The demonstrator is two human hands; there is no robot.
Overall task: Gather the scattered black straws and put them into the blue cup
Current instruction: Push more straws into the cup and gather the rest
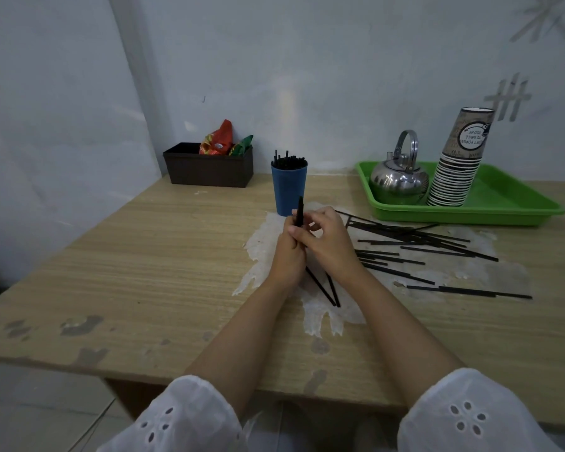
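Note:
A blue cup [289,190] stands upright at the middle back of the wooden table [144,256], with several black straws sticking out of its top. My left hand [287,252] grips a small bunch of black straws [299,210] just in front of the cup; their upper ends point up and their lower ends poke out below toward me. My right hand [328,239] lies against the left hand and pinches the same bunch. Several loose black straws [415,246] lie scattered on the table to the right of my hands.
A green tray [503,203] at the back right holds a steel kettle [398,181] and a stack of paper cups [460,164]. A dark basket [208,168] with snack packets stands at the back left against the wall. The table's front edge is near my sleeves.

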